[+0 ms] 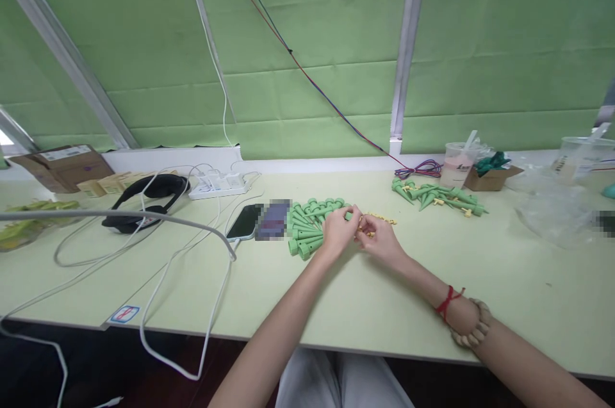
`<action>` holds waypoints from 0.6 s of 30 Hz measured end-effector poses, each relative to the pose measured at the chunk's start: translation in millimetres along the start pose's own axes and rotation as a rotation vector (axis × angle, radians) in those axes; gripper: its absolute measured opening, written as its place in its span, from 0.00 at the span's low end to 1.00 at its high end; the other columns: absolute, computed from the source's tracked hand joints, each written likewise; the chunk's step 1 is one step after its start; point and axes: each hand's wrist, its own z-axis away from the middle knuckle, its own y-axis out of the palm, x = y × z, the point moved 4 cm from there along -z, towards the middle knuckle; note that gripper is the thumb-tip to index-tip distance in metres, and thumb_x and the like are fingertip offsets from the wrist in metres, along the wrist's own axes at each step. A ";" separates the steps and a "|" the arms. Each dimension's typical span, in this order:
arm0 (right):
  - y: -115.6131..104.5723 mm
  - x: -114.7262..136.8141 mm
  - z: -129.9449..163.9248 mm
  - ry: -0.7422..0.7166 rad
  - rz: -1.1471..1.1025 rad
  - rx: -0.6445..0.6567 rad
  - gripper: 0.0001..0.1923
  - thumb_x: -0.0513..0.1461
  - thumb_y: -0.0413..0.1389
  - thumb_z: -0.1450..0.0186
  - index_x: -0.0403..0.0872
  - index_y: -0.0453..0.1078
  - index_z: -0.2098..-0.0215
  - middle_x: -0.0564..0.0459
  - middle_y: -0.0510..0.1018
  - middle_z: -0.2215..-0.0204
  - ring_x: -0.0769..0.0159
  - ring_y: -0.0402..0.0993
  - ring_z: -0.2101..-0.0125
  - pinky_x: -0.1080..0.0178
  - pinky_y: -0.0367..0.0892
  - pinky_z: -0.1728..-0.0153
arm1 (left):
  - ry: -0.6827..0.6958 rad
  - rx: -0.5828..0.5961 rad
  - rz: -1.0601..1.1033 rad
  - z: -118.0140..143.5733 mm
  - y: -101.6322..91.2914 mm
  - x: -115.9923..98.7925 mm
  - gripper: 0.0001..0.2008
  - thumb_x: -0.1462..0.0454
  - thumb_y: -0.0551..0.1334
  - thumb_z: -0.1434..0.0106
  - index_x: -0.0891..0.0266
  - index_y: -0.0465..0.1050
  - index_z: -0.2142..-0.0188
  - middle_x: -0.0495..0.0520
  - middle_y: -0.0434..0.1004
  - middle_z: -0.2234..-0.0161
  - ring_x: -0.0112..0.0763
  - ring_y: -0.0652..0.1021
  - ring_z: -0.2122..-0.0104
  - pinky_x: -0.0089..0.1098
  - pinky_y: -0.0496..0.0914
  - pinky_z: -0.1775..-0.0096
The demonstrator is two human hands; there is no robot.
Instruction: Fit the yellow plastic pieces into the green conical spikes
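My left hand (339, 228) is closed in a pinch, and a bit of a green plastic spike (348, 216) shows between its fingers. Close beside it, almost touching, my right hand (383, 243) is pinched too. Yellow shows at its fingertips, but what it holds is too small to make out. Under and left of my left hand lies a fanned pile of green plastic spikes (305, 232) with round ribbed caps. Small yellow pieces (387, 220) lie on the table just behind my right hand, partly hidden by it.
More green spikes with yellow bits (439, 195) lie at the back right, near a drink cup (456, 166) and a small cardboard box (492, 177). Clear plastic bags (542, 209) sit further right. Left are a phone (244, 222), headphones (144, 203), a power strip (218, 185) and loose white cables.
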 end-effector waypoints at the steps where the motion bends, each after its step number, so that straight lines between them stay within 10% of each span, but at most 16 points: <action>1: -0.3 2.9 0.5 -0.072 0.049 -0.035 0.04 0.35 0.53 0.48 0.47 0.61 0.79 0.54 0.70 0.79 0.64 0.71 0.74 0.64 0.70 0.77 | -0.012 -0.007 0.045 -0.9 0.5 1.3 0.19 0.56 0.50 0.39 0.58 0.77 0.74 0.51 0.75 0.77 0.31 0.72 0.75 0.30 0.59 0.71; 4: -0.5 6.1 0.3 -0.106 0.051 -0.046 0.06 0.37 0.54 0.48 0.47 0.61 0.79 0.54 0.70 0.78 0.64 0.71 0.74 0.64 0.70 0.76 | 0.006 -0.013 0.208 -3.2 2.5 3.4 0.20 0.57 0.50 0.39 0.61 0.77 0.75 0.51 0.74 0.79 0.30 0.71 0.76 0.29 0.62 0.70; 12: 10.5 -2.6 1.6 0.507 -0.540 0.197 0.14 0.48 0.58 0.44 0.45 0.68 0.70 0.55 0.71 0.77 0.68 0.72 0.78 0.63 0.73 0.79 | -0.036 -0.072 0.514 -5.3 2.6 10.4 0.18 0.58 0.52 0.40 0.65 0.74 0.77 0.52 0.73 0.77 0.28 0.71 0.77 0.28 0.64 0.73; 18: 9.2 2.3 3.4 0.518 -0.621 0.237 0.14 0.41 0.65 0.50 0.45 0.64 0.76 0.58 0.68 0.76 0.71 0.71 0.73 0.67 0.74 0.74 | 0.021 -0.056 0.477 -5.8 2.5 7.4 0.19 0.58 0.51 0.40 0.65 0.74 0.79 0.51 0.71 0.80 0.28 0.69 0.77 0.29 0.63 0.72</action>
